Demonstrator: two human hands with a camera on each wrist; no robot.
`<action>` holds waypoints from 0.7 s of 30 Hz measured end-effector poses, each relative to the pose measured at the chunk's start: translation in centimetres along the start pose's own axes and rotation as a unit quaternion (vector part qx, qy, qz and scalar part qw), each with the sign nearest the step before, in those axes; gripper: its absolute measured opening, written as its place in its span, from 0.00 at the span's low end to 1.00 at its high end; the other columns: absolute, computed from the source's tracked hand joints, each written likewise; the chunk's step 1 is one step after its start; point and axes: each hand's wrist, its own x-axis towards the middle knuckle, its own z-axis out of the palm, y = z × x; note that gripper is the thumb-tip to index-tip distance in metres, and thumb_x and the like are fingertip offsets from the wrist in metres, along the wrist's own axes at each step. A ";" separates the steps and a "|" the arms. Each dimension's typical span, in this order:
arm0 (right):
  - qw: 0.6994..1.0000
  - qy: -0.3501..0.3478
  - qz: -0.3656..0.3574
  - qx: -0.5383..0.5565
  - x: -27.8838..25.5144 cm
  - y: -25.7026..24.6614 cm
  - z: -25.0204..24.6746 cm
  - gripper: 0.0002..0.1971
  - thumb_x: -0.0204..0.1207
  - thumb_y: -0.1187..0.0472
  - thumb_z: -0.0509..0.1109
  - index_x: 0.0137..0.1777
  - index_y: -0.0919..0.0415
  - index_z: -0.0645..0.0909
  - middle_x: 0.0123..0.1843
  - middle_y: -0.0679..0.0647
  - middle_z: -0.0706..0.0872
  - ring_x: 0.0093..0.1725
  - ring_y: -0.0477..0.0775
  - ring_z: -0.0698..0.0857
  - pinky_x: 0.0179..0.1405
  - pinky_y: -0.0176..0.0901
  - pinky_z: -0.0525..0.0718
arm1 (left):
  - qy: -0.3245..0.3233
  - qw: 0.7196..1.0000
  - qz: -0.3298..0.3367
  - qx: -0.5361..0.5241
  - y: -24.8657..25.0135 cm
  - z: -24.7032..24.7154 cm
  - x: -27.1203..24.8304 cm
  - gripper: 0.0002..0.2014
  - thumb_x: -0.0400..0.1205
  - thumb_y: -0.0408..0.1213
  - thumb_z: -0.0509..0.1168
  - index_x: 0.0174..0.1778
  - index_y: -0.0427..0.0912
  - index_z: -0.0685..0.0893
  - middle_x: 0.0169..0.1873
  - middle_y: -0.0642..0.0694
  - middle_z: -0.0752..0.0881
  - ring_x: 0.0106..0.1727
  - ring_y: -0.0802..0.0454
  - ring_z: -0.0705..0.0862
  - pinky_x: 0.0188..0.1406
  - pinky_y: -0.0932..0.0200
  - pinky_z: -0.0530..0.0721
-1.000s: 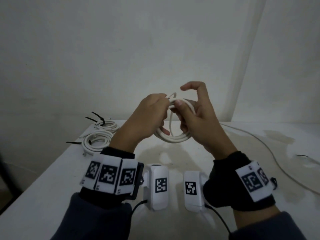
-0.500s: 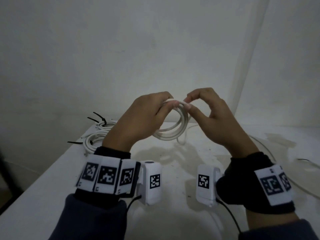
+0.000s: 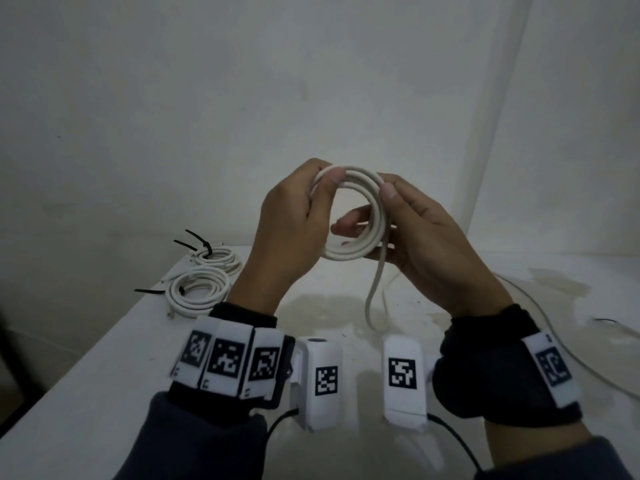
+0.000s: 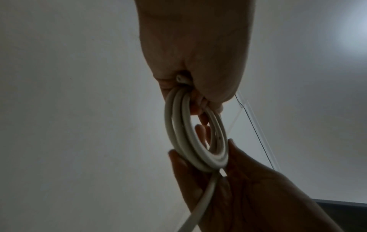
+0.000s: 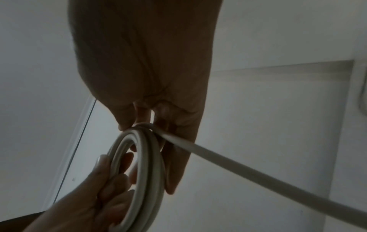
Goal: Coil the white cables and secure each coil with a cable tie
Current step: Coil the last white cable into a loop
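Far left on bench: two tied coils, black ties sticking out. Left hand held above bench, fingers clamped on top-left of coil; cable end seemingly tucked in fist. Right hand pinched coil's right side, thumb on top, fingers behind. Loose tail dropped from coil to bench, trailing right.
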 end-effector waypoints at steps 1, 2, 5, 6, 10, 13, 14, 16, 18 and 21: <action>1.000 -0.005 0.003 0.023 0.1 0.2 0.2 0.17 0.86 0.51 0.53 0.66 0.55 0.78 0.44 0.61 0.89 0.47 0.61 0.90 0.54 0.57 0.87 | 0.024 1.000 -0.005 -0.003 0.0 0.2 0.0 0.11 0.85 0.45 0.54 0.43 0.47 0.79 0.25 0.56 0.74 0.26 0.60 0.73 0.30 0.51 0.78; 0.999 -0.009 0.001 0.050 0.3 0.3 0.4 0.18 0.86 0.51 0.53 0.67 0.55 0.77 0.42 0.62 0.88 0.45 0.58 0.89 0.55 0.57 0.86 | 0.044 0.999 -0.009 -0.003 0.2 0.5 -0.1 0.11 0.85 0.45 0.54 0.42 0.47 0.78 0.25 0.57 0.74 0.27 0.60 0.73 0.31 0.53 0.78; 0.995 0.001 -0.023 0.098 0.6 0.7 0.6 0.19 0.86 0.53 0.54 0.71 0.57 0.76 0.38 0.60 0.81 0.40 0.53 0.83 0.51 0.52 0.82 | 0.072 0.996 -0.032 -0.031 0.5 1.4 -0.4 0.11 0.86 0.45 0.54 0.42 0.46 0.77 0.26 0.58 0.75 0.28 0.59 0.76 0.31 0.54 0.79; 0.994 0.008 -0.028 0.101 0.7 0.7 0.5 0.18 0.86 0.54 0.54 0.71 0.57 0.77 0.36 0.58 0.79 0.39 0.52 0.81 0.50 0.51 0.80 | 0.069 0.996 -0.043 -0.046 0.6 1.7 -0.5 0.11 0.86 0.45 0.53 0.43 0.46 0.77 0.27 0.57 0.75 0.29 0.57 0.78 0.31 0.55 0.80; 0.993 0.053 -0.050 0.096 0.7 0.7 0.2 0.16 0.87 0.57 0.55 0.67 0.58 0.79 0.28 0.49 0.68 0.28 0.47 0.69 0.38 0.43 0.78 | 0.013 0.983 -0.108 -0.147 0.6 2.1 -0.5 0.12 0.89 0.39 0.51 0.46 0.42 0.77 0.29 0.53 0.73 0.30 0.60 0.75 0.34 0.68 0.79; 0.989 0.096 -0.054 0.103 0.7 0.8 0.4 0.16 0.88 0.58 0.55 0.64 0.62 0.80 0.25 0.46 0.62 0.24 0.44 0.62 0.27 0.37 0.72 | -0.032 0.965 -0.138 -0.218 0.8 2.2 -0.6 0.12 0.89 0.37 0.49 0.45 0.40 0.75 0.27 0.50 0.69 0.27 0.58 0.71 0.32 0.64 0.78; 0.987 0.105 -0.051 0.109 0.7 0.9 0.5 0.15 0.88 0.58 0.55 0.63 0.63 0.81 0.24 0.46 0.61 0.23 0.44 0.61 0.25 0.36 0.70 | -0.039 0.962 -0.143 -0.229 0.9 2.2 -0.7 0.12 0.90 0.37 0.49 0.44 0.40 0.74 0.27 0.49 0.68 0.26 0.58 0.70 0.32 0.64 0.78; 0.985 0.118 -0.045 0.119 0.7 1.0 0.3 0.14 0.88 0.58 0.55 0.59 0.62 0.81 0.24 0.46 0.60 0.23 0.44 0.60 0.23 0.36 0.68 | -0.059 0.955 -0.151 -0.247 0.9 2.3 -0.7 0.12 0.90 0.37 0.48 0.45 0.39 0.74 0.27 0.48 0.68 0.26 0.58 0.70 0.31 0.65 0.79; 0.984 0.127 -0.043 0.120 0.7 0.9 -0.1 0.13 0.88 0.59 0.56 0.54 0.61 0.82 0.24 0.45 0.60 0.22 0.44 0.59 0.22 0.35 0.67 | -0.088 0.948 -0.160 -0.262 0.9 2.3 -0.7 0.13 0.90 0.37 0.48 0.47 0.38 0.75 0.29 0.48 0.69 0.27 0.59 0.73 0.33 0.65 0.80; 0.981 0.146 -0.053 0.118 0.7 0.8 -0.6 0.13 0.88 0.59 0.56 0.48 0.59 0.82 0.24 0.45 0.60 0.23 0.45 0.59 0.21 0.35 0.66 | -0.119 0.937 -0.191 -0.268 1.1 2.2 -0.8 0.14 0.90 0.40 0.48 0.52 0.38 0.78 0.33 0.46 0.75 0.32 0.57 0.78 0.43 0.55 0.81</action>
